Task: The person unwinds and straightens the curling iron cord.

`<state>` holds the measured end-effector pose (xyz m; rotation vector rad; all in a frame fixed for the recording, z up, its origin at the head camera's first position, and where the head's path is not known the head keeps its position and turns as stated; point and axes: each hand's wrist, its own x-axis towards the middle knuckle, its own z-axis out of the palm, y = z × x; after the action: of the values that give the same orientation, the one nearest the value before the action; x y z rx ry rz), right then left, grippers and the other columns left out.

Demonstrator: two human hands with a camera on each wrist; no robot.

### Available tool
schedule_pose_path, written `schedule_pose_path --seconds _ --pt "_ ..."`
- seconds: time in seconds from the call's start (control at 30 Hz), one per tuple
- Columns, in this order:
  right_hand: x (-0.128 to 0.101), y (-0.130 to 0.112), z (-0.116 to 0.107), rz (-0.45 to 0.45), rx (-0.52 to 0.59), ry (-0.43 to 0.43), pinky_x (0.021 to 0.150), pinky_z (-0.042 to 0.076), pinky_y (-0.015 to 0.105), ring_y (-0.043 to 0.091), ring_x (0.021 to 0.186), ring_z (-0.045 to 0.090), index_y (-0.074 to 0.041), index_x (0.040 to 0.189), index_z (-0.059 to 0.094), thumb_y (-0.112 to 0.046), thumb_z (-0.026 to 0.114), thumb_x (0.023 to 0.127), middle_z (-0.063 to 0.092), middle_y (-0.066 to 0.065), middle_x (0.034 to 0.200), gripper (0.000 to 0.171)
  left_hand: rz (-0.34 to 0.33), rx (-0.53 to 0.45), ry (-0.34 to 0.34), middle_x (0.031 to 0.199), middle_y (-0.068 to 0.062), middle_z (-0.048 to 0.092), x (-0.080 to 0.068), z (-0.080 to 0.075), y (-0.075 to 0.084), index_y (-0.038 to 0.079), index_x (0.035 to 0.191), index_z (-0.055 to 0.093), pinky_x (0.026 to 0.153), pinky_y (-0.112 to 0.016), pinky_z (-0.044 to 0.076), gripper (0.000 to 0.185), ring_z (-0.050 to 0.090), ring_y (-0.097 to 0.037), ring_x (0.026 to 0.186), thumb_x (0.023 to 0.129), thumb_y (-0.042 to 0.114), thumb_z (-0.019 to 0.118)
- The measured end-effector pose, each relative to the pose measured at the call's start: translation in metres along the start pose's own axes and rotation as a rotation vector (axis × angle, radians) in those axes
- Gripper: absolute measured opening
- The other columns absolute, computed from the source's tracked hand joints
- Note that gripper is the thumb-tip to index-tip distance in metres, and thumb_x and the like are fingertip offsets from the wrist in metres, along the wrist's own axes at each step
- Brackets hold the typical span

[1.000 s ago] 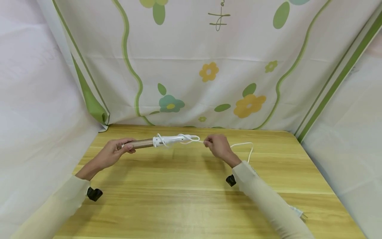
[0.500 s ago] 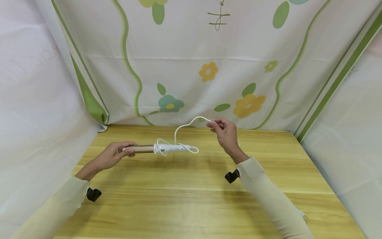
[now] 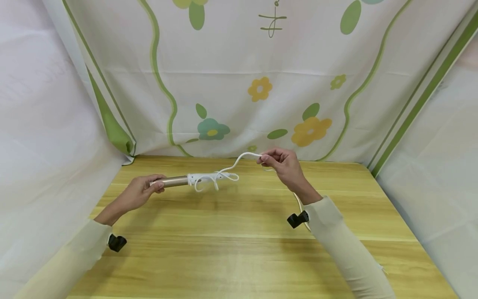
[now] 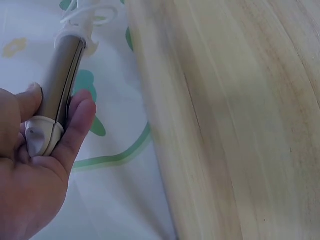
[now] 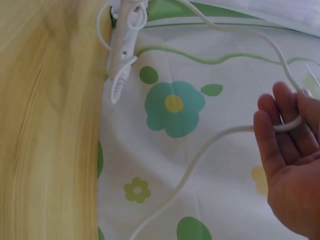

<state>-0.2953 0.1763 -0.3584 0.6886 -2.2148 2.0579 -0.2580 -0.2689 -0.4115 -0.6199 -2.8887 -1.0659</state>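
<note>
A curling iron with a bronze barrel and white handle is held level above the far part of the table. My left hand grips the barrel at its white tip, thumb on one side and fingers on the other. Loops of white cord hang around the handle. To the right, my right hand pinches the cord between thumb and fingers, drawing a curved length up from the handle. The cord's other part crosses the right palm and runs down behind the right forearm.
The wooden table lies beneath both hands. A flower-printed white curtain hangs behind it, with cloth walls at both sides. Part of a plug-like end peeks out beside the right sleeve. Each wrist wears a black camera.
My right hand has risen from near the handle's end and pulled a length of cord up, then shifted slightly right. The cord loops on the handle have loosened. The iron has tilted a little.
</note>
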Motion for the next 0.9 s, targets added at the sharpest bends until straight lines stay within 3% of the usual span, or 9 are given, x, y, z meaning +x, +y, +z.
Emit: schedule_pose_path --seconds 0.13,0.27,0.33,0.5,0.6,0.67,0.77,0.9 --pt "-0.002 0.003 -0.006 0.076 -0.111 -0.191 0.083 0.058 0.033 0.014 0.084 0.072 0.008 0.103 0.068 -0.012 0.062 0.098 0.075 0.001 0.089 0.022 -0.039 0.018 0.045 0.097 -0.018 0.073 0.000 -0.001 -0.001 -0.005 0.129 0.058 0.060 -0.023 0.046 0.037 0.071 -0.033 0.091 0.106 0.021 0.047" --pt "-0.004 0.008 -0.009 0.148 -0.252 -0.380 0.084 0.057 0.033 0.017 0.086 0.071 0.000 0.101 0.071 -0.017 0.062 0.098 0.075 0.008 0.091 0.019 -0.062 0.003 0.073 0.097 -0.018 0.073 0.001 -0.002 -0.002 -0.003 0.130 0.059 0.063 -0.023 0.049 0.038 0.071 -0.035 0.093 0.106 0.023 0.047" --pt "-0.006 0.012 -0.007 0.170 -0.323 -0.432 0.084 0.056 0.033 0.016 0.085 0.070 -0.006 0.099 0.073 -0.019 0.064 0.097 0.075 0.008 0.090 0.016 -0.073 -0.023 0.076 0.099 -0.020 0.073 0.002 -0.002 -0.002 -0.003 0.131 0.058 0.065 -0.022 0.051 0.039 0.070 -0.037 0.095 0.106 0.024 0.046" --pt "-0.009 0.031 0.005 0.146 -0.472 -0.444 0.071 0.051 0.030 0.010 0.073 0.064 -0.013 0.095 0.075 -0.019 0.067 0.095 0.075 0.001 0.086 0.010 -0.086 -0.056 0.086 0.101 -0.023 0.072 0.001 -0.003 -0.001 -0.005 0.133 0.056 0.069 -0.020 0.053 0.041 0.070 -0.039 0.096 0.106 0.025 0.046" --pt "-0.010 0.045 0.014 0.116 -0.570 -0.434 0.067 0.048 0.027 0.014 0.071 0.062 -0.013 0.096 0.075 -0.017 0.065 0.097 0.075 0.003 0.090 0.011 -0.083 -0.051 0.093 0.100 -0.022 0.072 0.000 -0.003 0.000 -0.005 0.132 0.056 0.073 -0.019 0.054 0.041 0.071 -0.036 0.095 0.106 0.025 0.045" --pt "-0.011 0.055 0.017 0.102 -0.662 -0.436 0.070 0.051 0.029 0.019 0.076 0.064 -0.010 0.100 0.074 -0.016 0.063 0.098 0.075 0.005 0.094 0.013 -0.081 -0.049 0.094 0.100 -0.020 0.073 0.000 -0.004 0.001 -0.005 0.132 0.056 0.075 -0.019 0.054 0.041 0.072 -0.032 0.094 0.106 0.025 0.045" --pt "-0.013 0.071 0.019 0.093 -0.814 -0.431 0.081 0.055 0.036 0.024 0.093 0.069 -0.009 0.101 0.076 -0.013 0.063 0.097 0.075 0.007 0.100 0.014 -0.084 -0.055 0.091 0.101 -0.019 0.073 0.000 -0.005 0.001 -0.004 0.133 0.056 0.076 -0.017 0.053 0.042 0.072 -0.014 0.090 0.106 0.026 0.045" --pt "-0.018 0.090 0.015 0.107 -0.957 -0.428 0.087 0.055 0.041 0.024 0.099 0.068 -0.010 0.095 0.078 -0.009 0.067 0.093 0.075 0.005 0.103 0.012 -0.076 -0.066 0.091 0.102 -0.020 0.073 -0.001 -0.007 0.001 -0.005 0.134 0.055 0.076 -0.014 0.051 0.042 0.067 0.005 0.086 0.106 0.025 0.045"
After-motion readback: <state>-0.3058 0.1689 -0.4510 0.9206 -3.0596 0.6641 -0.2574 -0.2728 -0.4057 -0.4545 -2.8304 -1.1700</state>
